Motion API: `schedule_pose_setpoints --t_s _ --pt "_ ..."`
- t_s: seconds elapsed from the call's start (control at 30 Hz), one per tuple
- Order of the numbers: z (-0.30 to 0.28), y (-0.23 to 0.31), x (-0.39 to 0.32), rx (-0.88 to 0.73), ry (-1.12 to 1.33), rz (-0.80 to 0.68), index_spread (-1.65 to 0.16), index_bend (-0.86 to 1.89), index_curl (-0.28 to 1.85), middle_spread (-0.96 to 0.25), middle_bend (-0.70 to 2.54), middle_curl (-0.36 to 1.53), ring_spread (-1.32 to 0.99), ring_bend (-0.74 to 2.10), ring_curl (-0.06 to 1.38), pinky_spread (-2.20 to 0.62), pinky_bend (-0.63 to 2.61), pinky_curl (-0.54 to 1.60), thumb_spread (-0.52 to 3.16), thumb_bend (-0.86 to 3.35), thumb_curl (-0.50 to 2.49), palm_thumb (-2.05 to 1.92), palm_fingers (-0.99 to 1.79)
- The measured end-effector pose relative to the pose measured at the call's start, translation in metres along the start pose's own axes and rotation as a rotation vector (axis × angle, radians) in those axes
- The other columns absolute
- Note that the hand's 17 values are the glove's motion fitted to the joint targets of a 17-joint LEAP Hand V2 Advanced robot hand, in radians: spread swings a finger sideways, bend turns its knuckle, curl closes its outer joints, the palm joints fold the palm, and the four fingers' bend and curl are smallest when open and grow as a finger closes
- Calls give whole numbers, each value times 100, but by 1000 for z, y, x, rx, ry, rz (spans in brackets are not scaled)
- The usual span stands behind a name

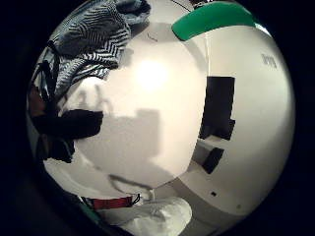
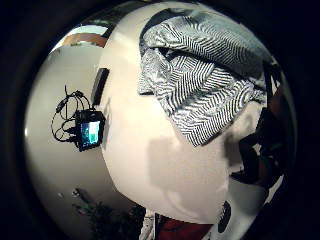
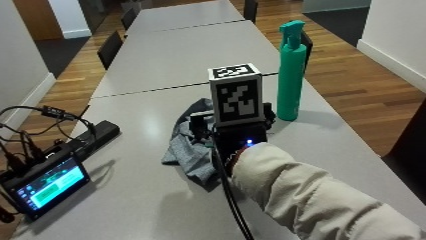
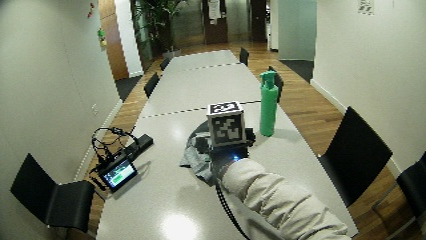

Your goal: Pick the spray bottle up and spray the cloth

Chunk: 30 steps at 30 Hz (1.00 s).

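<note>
1. outside view: tall green spray bottle (image 3: 291,75) stands upright at upper right on the grey table (image 3: 133,195); crumpled grey cloth (image 3: 190,145) lies at centre, gloved right hand (image 3: 233,137) over it, finger state cannot be told.
2. thumb side palm view: striped woven cloth (image 2: 205,75), folded, on the table.
3. little finger side palm view: bottle (image 1: 211,19), a smooth green curve.

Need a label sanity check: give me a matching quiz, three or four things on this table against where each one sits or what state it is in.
Things:
1. spray bottle
2. cloth
3. small screen
4. gloved right hand

Places or states:
A. lit, at the table's edge with cables
B. crumpled on the table, partly under the hand
C. upright on the table, nothing touching it
D. over the table beside the cloth, short of the bottle

Pairs: 1-C, 2-B, 3-A, 4-D
</note>
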<state>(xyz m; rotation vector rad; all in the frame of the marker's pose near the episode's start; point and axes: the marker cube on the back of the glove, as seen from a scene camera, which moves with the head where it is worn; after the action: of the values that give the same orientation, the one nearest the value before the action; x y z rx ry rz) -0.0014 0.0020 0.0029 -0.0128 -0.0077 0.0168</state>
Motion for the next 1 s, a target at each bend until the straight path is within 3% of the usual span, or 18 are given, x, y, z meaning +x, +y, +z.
schedule_pose_setpoints --t_s 0.3,0.53,0.67,0.73,0.83,0.9,1.0 --pt "-5 24 12 77 -135 -63 -18 31 37 -7 70 37 -14 79 41 -21 78 41 49 127 32 79 132" --pt "-14 47 83 280 -767 -164 -18 6 32 -8 70 41 -15 85 45 -25 93 47 62 101 31 52 121" --pt "-14 39 123 408 -1090 -210 -20 4 28 -8 62 41 -15 83 46 -24 96 50 63 90 33 54 98" --pt "-7 30 137 440 -1167 -206 -21 8 29 -7 54 40 -14 74 46 -22 99 53 65 90 34 61 74" --pt "26 0 178 477 -1267 -91 -24 13 31 -4 52 41 -11 64 46 -21 89 52 71 87 35 63 51" --pt "51 -18 200 474 -1311 -6 -28 19 33 -3 52 41 -9 53 43 -16 70 48 71 81 35 63 19" --pt "73 -29 211 460 -1370 25 -32 19 34 -1 53 41 -9 48 41 -9 51 43 70 72 35 64 1"
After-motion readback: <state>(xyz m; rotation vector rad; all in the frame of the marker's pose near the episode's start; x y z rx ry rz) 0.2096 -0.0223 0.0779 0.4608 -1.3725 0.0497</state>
